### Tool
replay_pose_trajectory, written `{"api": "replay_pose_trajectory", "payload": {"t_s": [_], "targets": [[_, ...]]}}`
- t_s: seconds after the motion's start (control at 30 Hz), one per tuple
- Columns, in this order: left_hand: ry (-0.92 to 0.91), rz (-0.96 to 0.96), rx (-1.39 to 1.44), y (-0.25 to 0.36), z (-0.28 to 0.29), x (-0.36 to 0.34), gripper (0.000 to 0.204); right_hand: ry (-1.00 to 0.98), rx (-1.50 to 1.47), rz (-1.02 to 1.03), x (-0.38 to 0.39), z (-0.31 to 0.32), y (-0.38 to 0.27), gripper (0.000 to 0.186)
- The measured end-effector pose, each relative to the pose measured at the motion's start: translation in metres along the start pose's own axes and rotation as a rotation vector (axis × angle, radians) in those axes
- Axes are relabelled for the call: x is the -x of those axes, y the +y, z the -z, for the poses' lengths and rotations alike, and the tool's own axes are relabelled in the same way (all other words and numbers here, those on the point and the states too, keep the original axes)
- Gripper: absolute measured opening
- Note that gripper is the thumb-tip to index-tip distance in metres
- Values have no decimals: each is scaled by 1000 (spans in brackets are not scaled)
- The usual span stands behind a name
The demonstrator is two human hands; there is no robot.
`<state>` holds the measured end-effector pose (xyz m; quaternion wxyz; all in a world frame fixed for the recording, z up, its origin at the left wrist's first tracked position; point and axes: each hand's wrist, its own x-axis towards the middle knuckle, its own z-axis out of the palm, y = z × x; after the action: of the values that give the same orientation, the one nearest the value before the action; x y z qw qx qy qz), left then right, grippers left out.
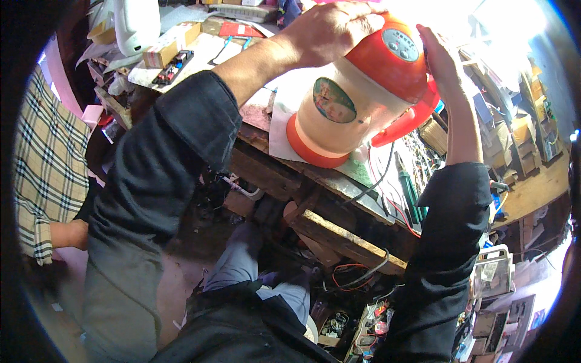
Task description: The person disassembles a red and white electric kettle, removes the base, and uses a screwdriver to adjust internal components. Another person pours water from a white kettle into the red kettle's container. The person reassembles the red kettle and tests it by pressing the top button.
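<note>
A jug-shaped electric appliance with a cream body, orange-red top and base, and a red side handle leans at the front of the workbench. Its sloping top carries a round grey control panel, and an oval picture marks the body. My left hand is closed at the left of the top, fingers bent against it. On the other side, my right hand grips the top's right edge, its fingers partly hidden. Beneath the base lies a pale sheet. Glare washes out the area above the top.
Green-handled pliers and loose wires lie right of the appliance. Farther left are a cardboard box and a white container. A wooden drawer juts below the bench edge. Someone in a plaid shirt stands at left.
</note>
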<state>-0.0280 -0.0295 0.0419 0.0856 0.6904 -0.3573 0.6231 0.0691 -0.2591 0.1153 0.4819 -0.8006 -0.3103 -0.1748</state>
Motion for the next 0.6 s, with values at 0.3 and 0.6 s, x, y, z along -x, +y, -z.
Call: {"api": "replay_pose_trajectory", "payload": {"t_s": [0.3,0.6], "targets": [[-4,34,12,1,2,0,28,12,-1,-16,2,-1,-3,36],[-138,188,73,-2,-2,6,39,-3,-73,-46,15,-7,-12,39]]}}
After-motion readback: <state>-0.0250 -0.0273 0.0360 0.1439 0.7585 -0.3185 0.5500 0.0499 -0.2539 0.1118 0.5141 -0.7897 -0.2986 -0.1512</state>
